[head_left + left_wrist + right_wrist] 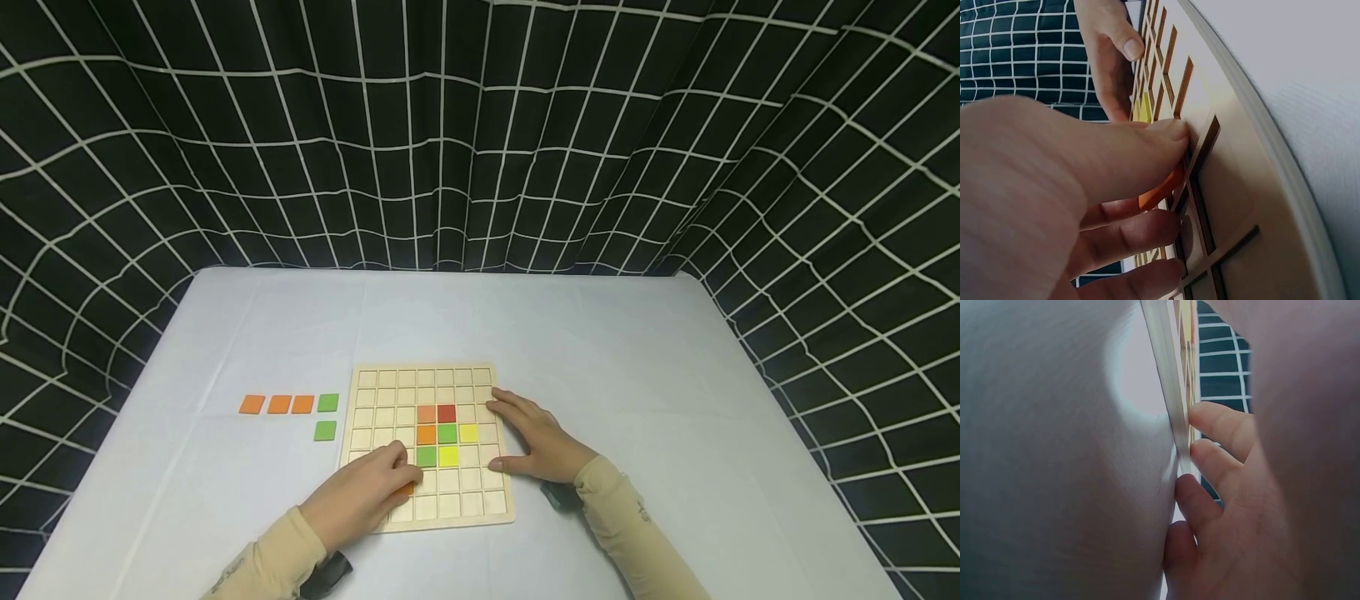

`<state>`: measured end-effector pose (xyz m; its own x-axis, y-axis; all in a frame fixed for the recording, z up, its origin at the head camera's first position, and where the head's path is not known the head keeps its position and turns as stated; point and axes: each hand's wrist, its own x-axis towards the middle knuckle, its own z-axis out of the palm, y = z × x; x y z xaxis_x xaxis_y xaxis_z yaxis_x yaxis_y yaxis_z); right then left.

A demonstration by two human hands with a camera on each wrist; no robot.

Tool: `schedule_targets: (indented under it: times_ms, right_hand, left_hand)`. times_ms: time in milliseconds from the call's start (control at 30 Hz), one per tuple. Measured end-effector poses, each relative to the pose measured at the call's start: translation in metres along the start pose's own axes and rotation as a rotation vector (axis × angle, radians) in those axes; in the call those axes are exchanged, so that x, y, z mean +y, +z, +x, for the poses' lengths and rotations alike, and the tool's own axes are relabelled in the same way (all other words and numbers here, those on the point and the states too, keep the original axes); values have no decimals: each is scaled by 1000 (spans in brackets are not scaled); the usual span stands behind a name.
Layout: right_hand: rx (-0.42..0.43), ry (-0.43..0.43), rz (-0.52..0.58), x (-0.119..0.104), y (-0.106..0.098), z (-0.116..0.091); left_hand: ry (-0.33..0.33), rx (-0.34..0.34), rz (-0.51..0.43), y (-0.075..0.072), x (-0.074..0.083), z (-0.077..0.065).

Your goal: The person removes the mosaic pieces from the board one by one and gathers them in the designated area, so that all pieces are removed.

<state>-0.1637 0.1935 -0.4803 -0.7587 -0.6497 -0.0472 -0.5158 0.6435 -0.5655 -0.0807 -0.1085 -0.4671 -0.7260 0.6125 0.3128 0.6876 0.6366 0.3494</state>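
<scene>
My left hand [367, 492] pinches an orange square tile [1163, 189] between thumb and fingers, low over the near-left cells of a wooden grid board [480, 504]. Part of that tile is hidden by the fingers. In the board's middle cells lie a salmon tile [426, 414], a red tile [446, 413], an orange tile [426, 435], two green tiles, one of them the nearer green tile [426, 457], and two yellow tiles, one being the right yellow tile [468, 433]. At the board's right edge my right hand [542, 442] rests with fingers spread, fingertips on the rim.
Left of the board, three loose orange tiles [279, 404] lie in a row with a green tile [327, 403] at its end. Another loose green tile [325, 431] lies just nearer. A white cloth [637, 358] covers the table, and dark grid-patterned curtains [465, 125] surround it.
</scene>
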Motion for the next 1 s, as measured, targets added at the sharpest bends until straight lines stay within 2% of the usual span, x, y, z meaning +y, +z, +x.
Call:
schedule_targets:
  times_ms: [200, 433, 667, 1000]
  right_hand:
    - [1, -5, 2, 0, 1, 0]
    - [1, -2, -7, 0, 1, 1]
    - [-8, 6, -8, -1, 1, 2]
    - [4, 5, -12, 0, 1, 1]
  left_hand:
    - [-14, -16, -11, -3, 0, -1]
    - [-17, 13, -37, -8, -2, -4]
    - [-123, 30, -19, -26, -18, -14]
    - [-271, 92, 133, -59, -55, -34]
